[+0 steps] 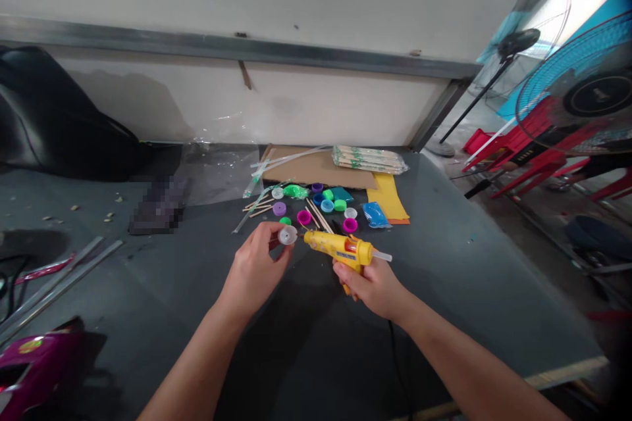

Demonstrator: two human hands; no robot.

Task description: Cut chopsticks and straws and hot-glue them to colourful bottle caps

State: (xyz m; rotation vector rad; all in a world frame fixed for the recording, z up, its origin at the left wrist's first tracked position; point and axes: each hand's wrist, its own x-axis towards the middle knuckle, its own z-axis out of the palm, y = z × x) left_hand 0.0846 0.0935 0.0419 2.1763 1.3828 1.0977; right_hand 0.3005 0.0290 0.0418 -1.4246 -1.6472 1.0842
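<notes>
My left hand [260, 260] pinches a small white bottle cap [287, 235], its round face turned toward me. In my right hand [371, 281] is a yellow glue gun [340, 247] with a glue stick [382, 255] jutting from its back. The gun's nozzle points left and is close beside the cap; whether they touch I cannot tell. Just beyond the hands lie loose caps, among them a magenta cap [304, 218], a purple cap [279, 208] and a green cap [340, 205]. Thin wooden sticks [320, 216] rest among them.
Behind the caps are a cardboard sheet [316, 170], a wrapped stick bundle [369, 159], yellow sheets [388, 196] and a blue packet [376, 215]. A black bag [64, 118], clear strips [59, 283] and a purple tool [42, 368] occupy the left. The gun's cord [399, 362] hangs toward the front edge.
</notes>
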